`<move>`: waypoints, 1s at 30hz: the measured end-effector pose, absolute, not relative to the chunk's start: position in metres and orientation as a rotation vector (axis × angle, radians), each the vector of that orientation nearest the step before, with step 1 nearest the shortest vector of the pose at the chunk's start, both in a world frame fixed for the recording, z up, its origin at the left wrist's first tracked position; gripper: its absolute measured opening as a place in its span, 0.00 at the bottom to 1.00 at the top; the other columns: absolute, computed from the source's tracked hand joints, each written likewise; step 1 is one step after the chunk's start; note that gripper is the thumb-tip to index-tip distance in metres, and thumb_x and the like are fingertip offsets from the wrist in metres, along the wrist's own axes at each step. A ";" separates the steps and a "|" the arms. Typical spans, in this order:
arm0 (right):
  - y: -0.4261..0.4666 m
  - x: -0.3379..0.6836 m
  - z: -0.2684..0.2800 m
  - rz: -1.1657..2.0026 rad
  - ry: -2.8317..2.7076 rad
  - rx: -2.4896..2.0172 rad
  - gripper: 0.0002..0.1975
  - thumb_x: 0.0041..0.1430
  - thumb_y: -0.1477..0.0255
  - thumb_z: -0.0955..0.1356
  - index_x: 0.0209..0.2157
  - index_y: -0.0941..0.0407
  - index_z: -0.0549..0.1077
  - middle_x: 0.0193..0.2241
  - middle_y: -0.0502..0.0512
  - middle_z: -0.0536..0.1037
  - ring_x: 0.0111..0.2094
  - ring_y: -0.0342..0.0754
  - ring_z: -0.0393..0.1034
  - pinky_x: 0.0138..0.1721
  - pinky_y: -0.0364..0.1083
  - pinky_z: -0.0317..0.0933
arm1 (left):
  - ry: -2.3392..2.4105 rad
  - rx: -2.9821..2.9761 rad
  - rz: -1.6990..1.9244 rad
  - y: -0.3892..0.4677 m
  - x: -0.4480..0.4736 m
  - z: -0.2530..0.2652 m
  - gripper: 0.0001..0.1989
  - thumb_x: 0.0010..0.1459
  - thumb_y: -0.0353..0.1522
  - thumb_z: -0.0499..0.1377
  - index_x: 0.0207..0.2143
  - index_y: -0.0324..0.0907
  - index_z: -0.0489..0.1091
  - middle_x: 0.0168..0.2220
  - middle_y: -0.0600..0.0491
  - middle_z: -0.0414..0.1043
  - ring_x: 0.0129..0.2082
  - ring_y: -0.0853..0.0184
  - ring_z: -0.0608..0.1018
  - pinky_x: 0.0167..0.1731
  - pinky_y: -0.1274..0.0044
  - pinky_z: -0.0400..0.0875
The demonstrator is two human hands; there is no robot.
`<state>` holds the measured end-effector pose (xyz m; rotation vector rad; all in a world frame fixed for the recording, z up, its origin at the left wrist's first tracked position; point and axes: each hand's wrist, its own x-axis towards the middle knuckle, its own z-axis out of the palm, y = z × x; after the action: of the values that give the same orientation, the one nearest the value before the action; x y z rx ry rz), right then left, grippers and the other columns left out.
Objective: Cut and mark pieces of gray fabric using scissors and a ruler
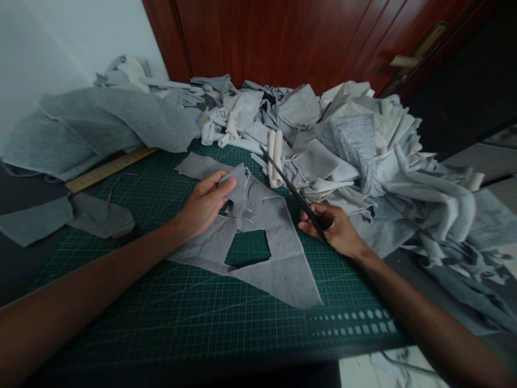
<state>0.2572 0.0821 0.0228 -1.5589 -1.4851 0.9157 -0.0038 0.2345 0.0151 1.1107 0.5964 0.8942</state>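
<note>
My left hand (208, 202) pinches the upper part of a grey piece of fabric (278, 269), lifting that edge between thumb and fingers. The rest of the fabric lies on a green cutting mat (161, 312), and the mat shows through a four-sided hole in it. To the right, my right hand (333, 226) is closed around the handles of dark scissors (288, 186). Their blades point up and to the left, apart from the grey fabric. The handles are partly hidden by my fingers.
A heap of grey and white cloth scraps (343, 140) runs along the back and right. A large folded grey cloth (109, 116) lies at the left, beside a yellow ruler (109, 168). Smaller grey scraps (97, 215) rest at the mat's left. A wooden door (283, 37) stands behind.
</note>
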 end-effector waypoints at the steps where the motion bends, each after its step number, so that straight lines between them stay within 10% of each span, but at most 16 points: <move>1: 0.082 0.258 0.022 0.884 -1.498 -1.564 0.17 0.55 0.57 0.76 0.29 0.54 0.71 0.25 0.48 0.71 0.25 0.44 0.65 0.26 0.43 0.60 | 0.603 1.112 0.902 0.234 -0.004 0.015 0.14 0.52 0.41 0.75 0.29 0.46 0.73 0.29 0.56 0.68 0.33 0.69 0.70 0.35 0.76 0.72; 9: 0.082 0.267 0.017 0.251 -1.842 -1.743 0.15 0.57 0.59 0.76 0.30 0.54 0.71 0.19 0.45 0.69 0.19 0.42 0.60 0.23 0.43 0.54 | 0.670 1.117 0.950 0.232 -0.004 0.017 0.14 0.52 0.41 0.73 0.29 0.46 0.72 0.28 0.55 0.66 0.31 0.68 0.66 0.30 0.75 0.67; 30: 0.080 0.268 0.025 0.365 -1.934 -1.769 0.21 0.59 0.51 0.73 0.31 0.55 0.71 0.20 0.46 0.68 0.19 0.42 0.58 0.23 0.44 0.51 | 0.600 1.121 1.041 0.233 -0.004 0.012 0.14 0.52 0.40 0.75 0.30 0.44 0.75 0.27 0.58 0.69 0.27 0.73 0.68 0.28 0.81 0.67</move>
<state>0.2675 0.0802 0.0247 -1.7694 -1.9338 0.3650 -0.0035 0.2333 0.0122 1.1209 0.6001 1.0405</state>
